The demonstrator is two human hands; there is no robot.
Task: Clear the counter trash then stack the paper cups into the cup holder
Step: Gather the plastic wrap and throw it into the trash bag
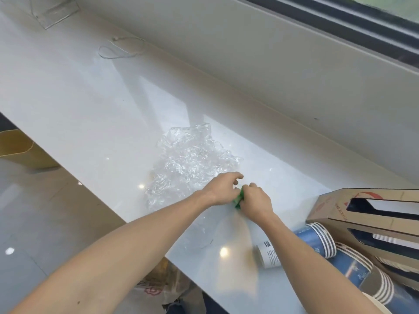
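Both forearms are showing bare, with no sleeves, watch, or rings visible; the left hand (223,189) and right hand (257,201) are wearing no gloves.

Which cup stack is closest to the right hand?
The upper blue stack, lying on its side, just right of the right forearm below the right hand. The other stacks lie lower, toward the bottom-right corner.

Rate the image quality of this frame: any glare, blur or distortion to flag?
Head view: round lamp reflections glare off the glossy counter, one beside the cups; the clear wrap sparkles, so its edges are hard to trace; wide-angle bending curves the counter edge and window frame; the hands, left and right, are slightly soft, the green scrap between them mostly hidden.
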